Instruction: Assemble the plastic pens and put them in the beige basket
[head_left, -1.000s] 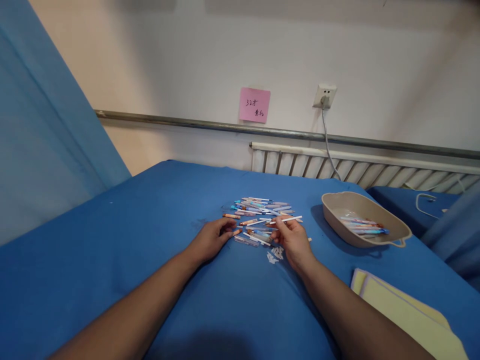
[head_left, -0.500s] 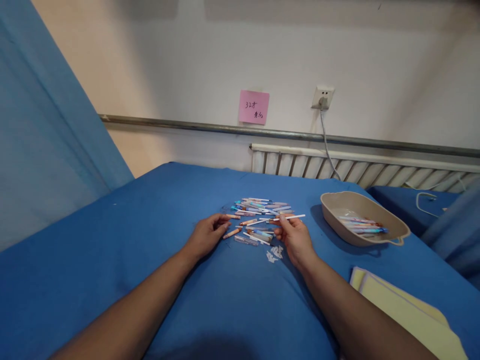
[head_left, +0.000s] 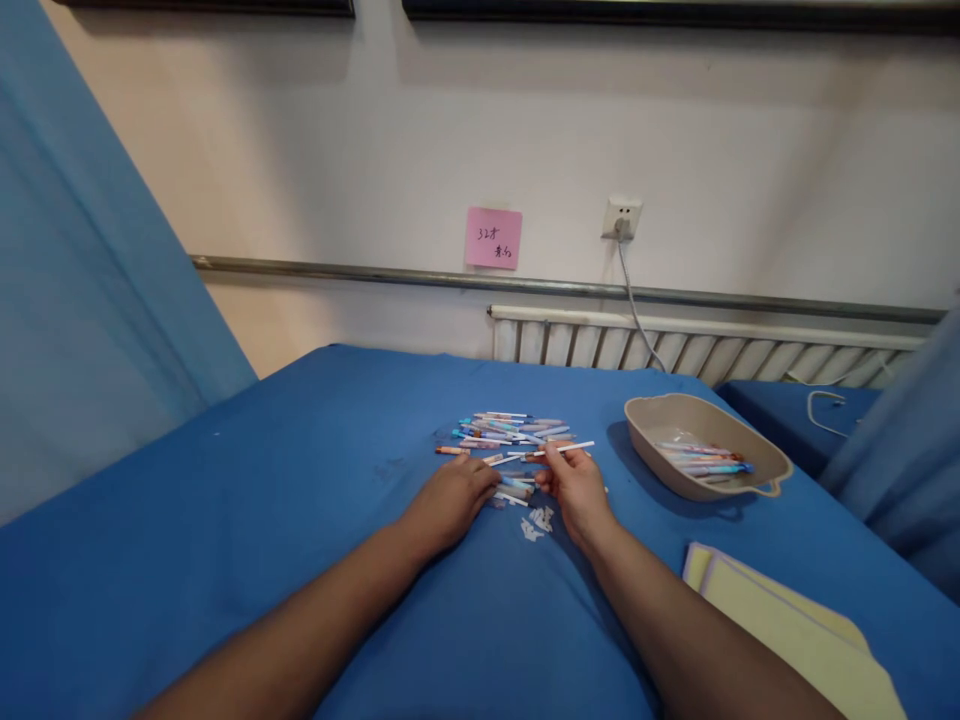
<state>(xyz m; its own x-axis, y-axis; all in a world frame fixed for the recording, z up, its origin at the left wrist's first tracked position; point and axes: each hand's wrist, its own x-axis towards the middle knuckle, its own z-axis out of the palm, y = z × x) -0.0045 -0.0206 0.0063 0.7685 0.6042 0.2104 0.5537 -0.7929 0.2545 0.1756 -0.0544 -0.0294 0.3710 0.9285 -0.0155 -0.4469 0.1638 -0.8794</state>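
Observation:
A loose pile of small coloured pens and white refills (head_left: 510, 432) lies on the blue cloth (head_left: 315, 480) in front of me. My right hand (head_left: 574, 490) pinches a thin white refill (head_left: 574, 448) that points right, held just above the pile's near edge. My left hand (head_left: 454, 495) rests palm down at the pile's left near edge, fingers curled over a pen body there; what it grips is hidden. A few small white caps (head_left: 536, 521) lie between my wrists.
A beige oval tray (head_left: 660, 460) holding several pens stands to the right. A yellow folded cloth (head_left: 795, 640) lies at the near right. Behind are a wall with a pink note (head_left: 493, 238), a socket with cable (head_left: 622, 217) and a radiator (head_left: 697, 345).
My left hand has slid right, onto the pile's near edge and closer to my right hand. The right hand keeps the white refill. The view has tilted upward slightly.

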